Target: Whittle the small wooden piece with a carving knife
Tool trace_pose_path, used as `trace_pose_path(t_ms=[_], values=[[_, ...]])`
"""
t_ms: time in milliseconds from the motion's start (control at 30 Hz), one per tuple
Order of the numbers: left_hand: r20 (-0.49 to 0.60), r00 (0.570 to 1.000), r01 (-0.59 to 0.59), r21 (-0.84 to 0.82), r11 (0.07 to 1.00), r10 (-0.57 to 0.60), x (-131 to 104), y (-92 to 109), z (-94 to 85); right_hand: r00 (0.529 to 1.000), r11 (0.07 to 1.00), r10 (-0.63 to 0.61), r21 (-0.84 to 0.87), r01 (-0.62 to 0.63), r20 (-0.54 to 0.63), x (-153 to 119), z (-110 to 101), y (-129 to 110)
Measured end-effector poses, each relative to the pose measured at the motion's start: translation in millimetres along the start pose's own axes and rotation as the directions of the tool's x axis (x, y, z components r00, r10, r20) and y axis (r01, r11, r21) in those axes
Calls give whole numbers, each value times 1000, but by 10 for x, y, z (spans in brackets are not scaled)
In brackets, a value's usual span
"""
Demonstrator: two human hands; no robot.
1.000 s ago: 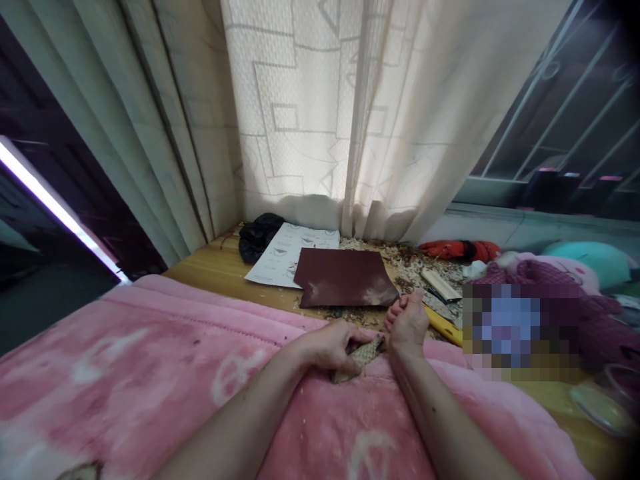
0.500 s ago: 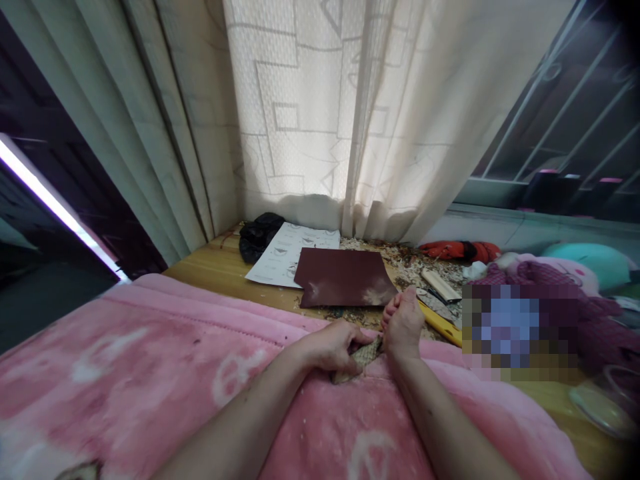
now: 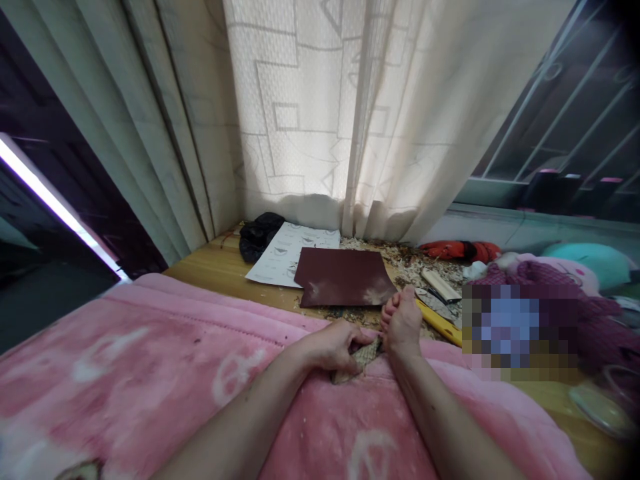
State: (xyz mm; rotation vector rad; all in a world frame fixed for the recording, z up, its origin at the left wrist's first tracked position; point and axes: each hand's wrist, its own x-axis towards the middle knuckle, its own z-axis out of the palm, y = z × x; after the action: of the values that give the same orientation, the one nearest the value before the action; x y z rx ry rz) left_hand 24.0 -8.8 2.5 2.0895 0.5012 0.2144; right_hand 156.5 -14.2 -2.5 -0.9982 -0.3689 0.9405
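At the far left we see heavy curtain folds [image 3: 165,133] hanging down to a wooden platform [image 3: 215,270], and across our lap lies a pink fleece blanket [image 3: 150,360] dusted with pale specks. On the platform, moving rightward, sit a crumpled black bag [image 3: 257,235], a printed sheet of drawings [image 3: 285,257] and, overlapping it, a dark red sheet of sandpaper [image 3: 343,277] with pale rub marks. Our left hand [image 3: 330,347] rests on the blanket with its fingers curled closed around a small tan carved wooden piece [image 3: 363,357], whose cross-hatched face shows between thumb and fingers. Our right hand [image 3: 403,320] sits just beside it, fingers bunched shut at the piece's upper end; whatever tool or scrap it pinches is hidden, so we cannot tell what it holds. To work this piece well, we judge that the left hand should pin it firmly against the blanket so it cannot roll, while the right makes short, light strokes away from the holding fingers, turning the piece often to keep the pattern even. Further right, wood shavings [image 3: 400,257] litter the platform around a pale wooden stick [image 3: 440,283] and a yellow-handled tool [image 3: 440,323], with an orange cloth [image 3: 457,250] behind and plush toys [image 3: 575,267] at the edge.
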Motion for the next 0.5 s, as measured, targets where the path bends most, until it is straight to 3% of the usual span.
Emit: trace_pose_path(t_ms=[100, 167, 333, 500], values=[[0, 1000, -5, -61, 998, 5, 1, -4, 10, 987, 999, 48, 16, -51, 151, -26, 12, -21], [-7, 1000, -6, -72, 997, 5, 3, -7, 13, 982, 998, 57, 21, -62, 182, -30, 7, -28], [-1, 1000, 7, -12, 1000, -7, 10, -3, 3, 1000, 999, 19, 27, -19, 1, 3, -23, -20], [-1, 999, 54, 30, 998, -54, 9, -2, 3, 983, 1000, -11, -11, 9, -183, 49, -51, 21]])
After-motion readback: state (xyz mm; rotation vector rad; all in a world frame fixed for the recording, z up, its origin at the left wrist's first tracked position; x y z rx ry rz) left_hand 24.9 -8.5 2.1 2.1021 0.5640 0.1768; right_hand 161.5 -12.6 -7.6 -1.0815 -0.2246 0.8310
